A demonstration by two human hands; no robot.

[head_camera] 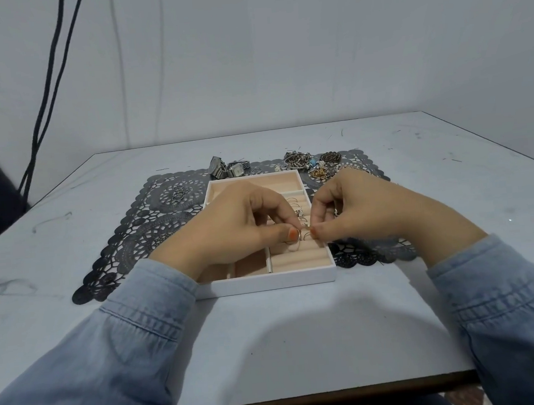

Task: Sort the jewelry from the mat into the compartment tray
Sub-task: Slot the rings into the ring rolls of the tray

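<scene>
Head view: both hands meet over the near right part of the white compartment tray with peach velvet lining [265, 284], which sits on a dark lace-cut mat [151, 211] on the pale grey table [270, 346]. The left hand [245, 226] has its fingers curled, with thumb and forefinger clamped on a thin silver wire hoop [295, 236]. The right hand [355, 208] is curled too, its thumb and forefinger nipping wire just beside the left thumb. That is probably the other side of the same hoop, though the wire is too fine to rule out a second piece.

The two-handed pinch looks meant to steady so light a thing and steer it. The hoop hangs just above the row of peach ring rolls [302, 257], where other small pieces already stand further back.

The hoop stands on edge with its open face turned toward the near side. Its width runs left to right, along the grooves between the rolls, and its lower arc points down at them. Being round, it has no real long axis. Held this way, it should slip into a groove without being turned.

Much remains on the mat:
- two metal wristwatches [229, 168] lie at its far edge
- a tangled heap of mixed jewellery [312, 163] lies far right
- a few small silver rings [179, 195] lie left of the tray

The tray's left compartments show mostly bare lining
</scene>
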